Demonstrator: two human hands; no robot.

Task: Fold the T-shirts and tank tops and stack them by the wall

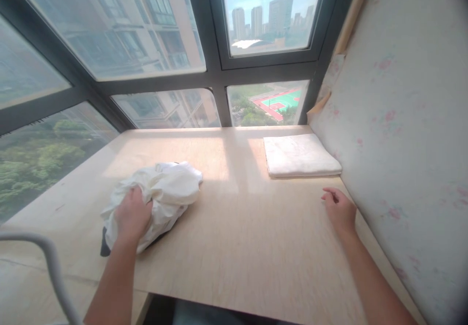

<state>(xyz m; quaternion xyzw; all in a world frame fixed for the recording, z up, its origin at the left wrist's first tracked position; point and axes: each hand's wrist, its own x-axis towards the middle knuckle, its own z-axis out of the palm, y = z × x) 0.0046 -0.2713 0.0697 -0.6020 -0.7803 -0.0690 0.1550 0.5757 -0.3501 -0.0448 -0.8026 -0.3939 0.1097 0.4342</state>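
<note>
My left hand (133, 215) has its fingers clamped on the crumpled white fabric bundle (173, 183), towards the pale wood-grain counter's (234, 252) front-left. Right hand (340, 210), empty, fingers loosely half-curled, by the right edge. Lifting by one fold could unravel the bundle.

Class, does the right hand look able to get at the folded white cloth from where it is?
Probably yes: the right hand seems to hold nothing and is just nearer the viewer than the folded white cloth, with nothing visible blocking the way.
</note>
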